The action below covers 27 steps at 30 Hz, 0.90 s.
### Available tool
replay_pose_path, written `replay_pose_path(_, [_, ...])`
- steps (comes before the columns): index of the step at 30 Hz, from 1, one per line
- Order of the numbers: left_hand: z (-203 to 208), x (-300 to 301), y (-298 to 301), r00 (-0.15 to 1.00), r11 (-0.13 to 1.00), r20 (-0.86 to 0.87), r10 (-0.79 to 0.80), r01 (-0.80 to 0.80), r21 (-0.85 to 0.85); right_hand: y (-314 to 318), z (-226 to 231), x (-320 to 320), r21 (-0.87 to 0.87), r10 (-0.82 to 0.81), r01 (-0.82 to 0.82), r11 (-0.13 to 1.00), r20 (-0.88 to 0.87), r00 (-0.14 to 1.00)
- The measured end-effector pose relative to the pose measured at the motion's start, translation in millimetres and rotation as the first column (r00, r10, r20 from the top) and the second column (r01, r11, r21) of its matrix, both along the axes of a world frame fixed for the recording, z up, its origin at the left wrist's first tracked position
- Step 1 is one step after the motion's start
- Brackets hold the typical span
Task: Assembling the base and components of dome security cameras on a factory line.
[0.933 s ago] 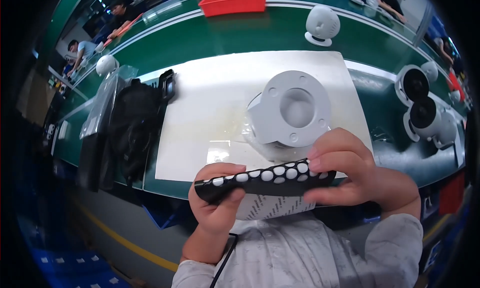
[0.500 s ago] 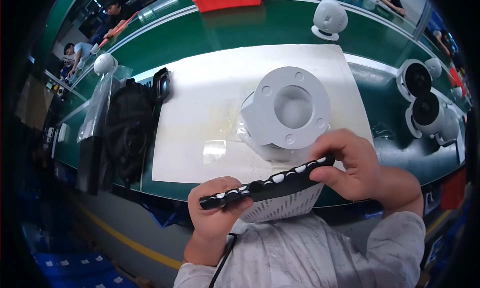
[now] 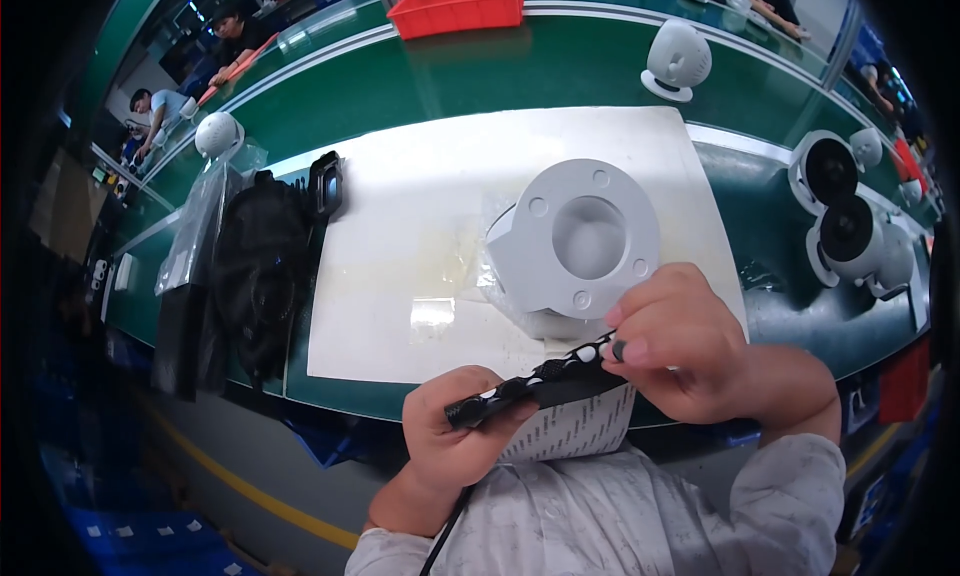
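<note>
My left hand (image 3: 455, 426) is closed around one end of a curled sheet of black stick-on pads (image 3: 545, 388). White round spots show along its upper edge, and printed white backing paper (image 3: 570, 428) hangs below. My right hand (image 3: 680, 346) is at the other end, thumb and fingers pinching a small dark round pad (image 3: 619, 351). Whether this pad is fully off the sheet, I cannot tell. Just beyond my hands lies a white appliance with its round base (image 3: 540, 251) facing up. The base has a large central hollow and several small round recesses around it.
A white board (image 3: 385, 276) covers part of the green bench. At left lie a black mesh bag (image 3: 255, 276) and clear plastic wrap (image 3: 200, 226). White round-headed devices (image 3: 680, 56) stand at the far side and right. A red bin (image 3: 457, 8) is at the back.
The far end of the pad sheet has bent upward less broadly and shifted; my left hand moved slightly right. My right hand moved a little left and now pinches a small dark pad.
</note>
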State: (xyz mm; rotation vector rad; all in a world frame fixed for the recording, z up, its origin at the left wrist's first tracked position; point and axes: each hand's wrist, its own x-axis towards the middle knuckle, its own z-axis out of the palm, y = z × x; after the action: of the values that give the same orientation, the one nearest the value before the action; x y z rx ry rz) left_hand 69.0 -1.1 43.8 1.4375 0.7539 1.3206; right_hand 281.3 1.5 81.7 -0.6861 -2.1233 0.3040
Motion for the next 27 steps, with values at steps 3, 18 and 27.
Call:
replay_pose_path(3, [-3, 0, 0, 1.000, 1.000, -0.031, -0.002, 0.001, -0.023, -1, -2, 2, 0.001, 0.079, -0.079, 0.997, -0.120, 0.990])
replay_pose_path(18, [-2, 8, 13, 0.952, 0.981, -0.272, -0.139, 0.169, 0.091, 1, 4, -9, -0.194, 0.122, -0.316, 0.929, -0.645, 0.755])
replay_pose_path(27, [-25, 11, 31, 0.977, 0.947, -0.066, -0.202, 0.213, 0.241, 60, 22, 6, -0.280, -0.220, 0.115, 0.953, -0.380, 0.899])
